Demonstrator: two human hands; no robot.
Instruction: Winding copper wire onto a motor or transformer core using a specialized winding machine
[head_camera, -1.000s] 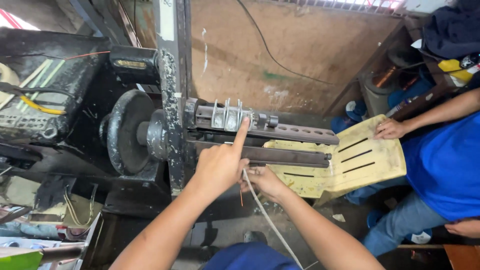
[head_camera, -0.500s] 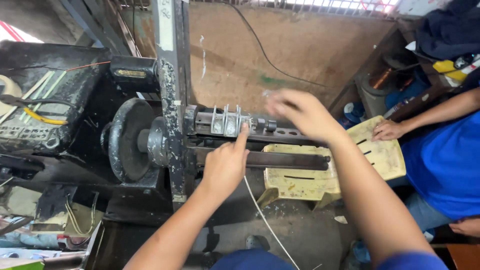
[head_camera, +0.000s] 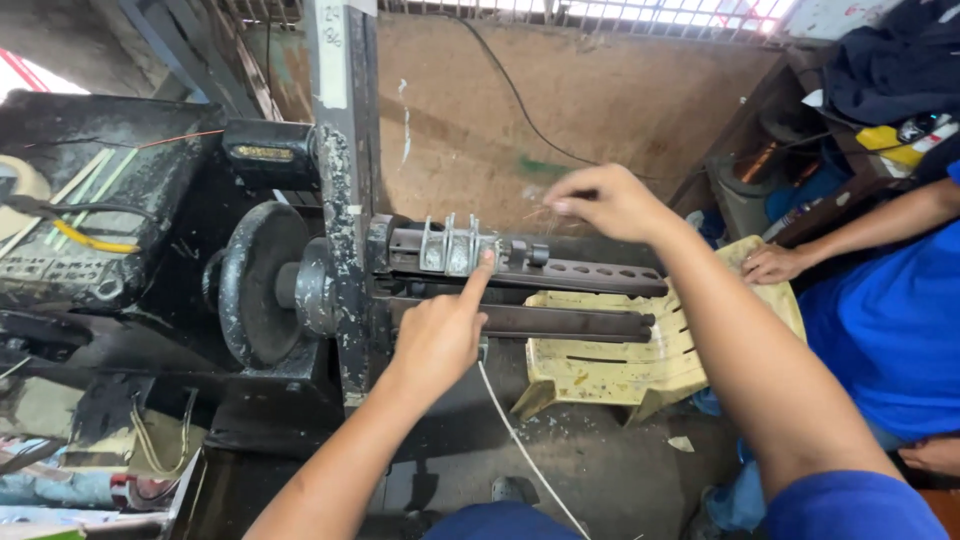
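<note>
A dark winding machine has two horizontal bars, the upper bar (head_camera: 590, 272) drilled with holes. Small metal brackets (head_camera: 452, 246) sit on its left end. My left hand (head_camera: 440, 335) is curled with only the index finger out, and its tip touches the brackets. My right hand (head_camera: 603, 200) hovers above the upper bar with its fingertips pinched together on a thin wire (head_camera: 540, 212), seen only as faint fine strands. A white cord (head_camera: 520, 445) runs from below my left hand down toward me.
A black wheel (head_camera: 255, 285) and a vertical post (head_camera: 345, 200) stand left of the bars. A yellow plastic chair (head_camera: 600, 372) lies under them, with another person's hand (head_camera: 770, 265) on it; that person wears a blue shirt (head_camera: 890, 330). Cluttered bench with a yellow cable (head_camera: 95, 240) at left.
My right hand rose from under the bars beside my left hand to above the upper bar, its fingers now pinched. My left index finger stayed on the brackets.
</note>
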